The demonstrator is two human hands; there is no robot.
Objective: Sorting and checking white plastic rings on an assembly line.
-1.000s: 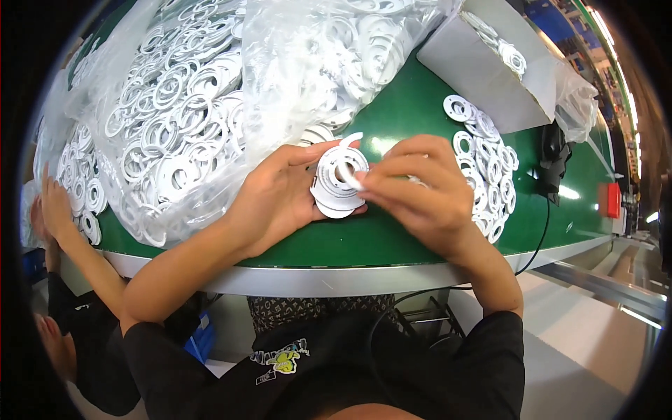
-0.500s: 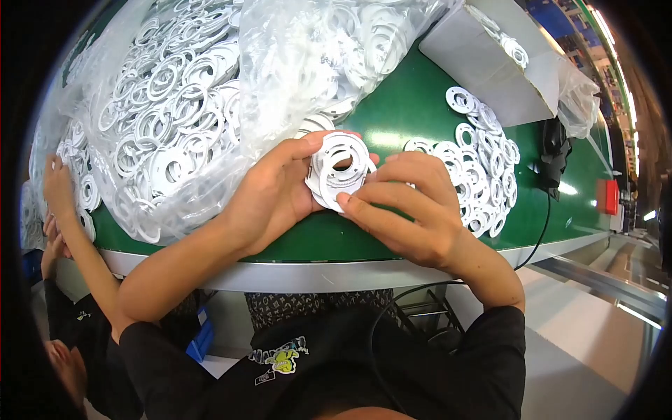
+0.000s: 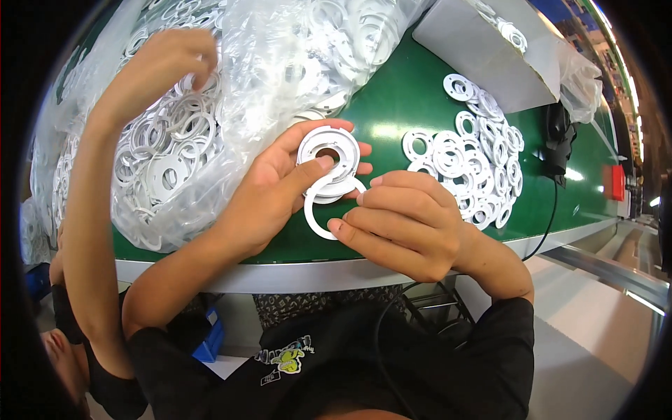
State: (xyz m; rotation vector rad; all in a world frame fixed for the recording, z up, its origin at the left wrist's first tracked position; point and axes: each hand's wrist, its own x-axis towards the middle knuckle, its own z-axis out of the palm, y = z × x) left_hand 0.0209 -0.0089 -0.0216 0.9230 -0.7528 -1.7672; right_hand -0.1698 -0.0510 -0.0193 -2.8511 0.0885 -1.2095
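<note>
In my left hand (image 3: 266, 185) is a round white plastic disc (image 3: 346, 150) with a hole in its middle. The thumb lies across its face and the fingers reach behind it. My right hand (image 3: 413, 224) pinches the right side of a thin white ring (image 3: 310, 217) between thumb and fingers. The ring overlaps the lower part of the disc, just above the table's front edge; part of the left thumb's side touches the disc's hole. Whether the ring is fastened to the disc, I cannot tell.
Many white rings lie in a clear plastic bag (image 3: 259, 91) at the left. A co-worker's hand (image 3: 168, 59) reaches over it. To the right are a pile of white discs (image 3: 476, 168), a pale box (image 3: 483, 59), a black object (image 3: 558, 140) with a cable, and a red box (image 3: 617, 183).
The thin ring now hangs out below the disc, drawn down by my right hand. My left thumb has moved onto the disc's face. A co-worker's arm has swung in over the bag.
</note>
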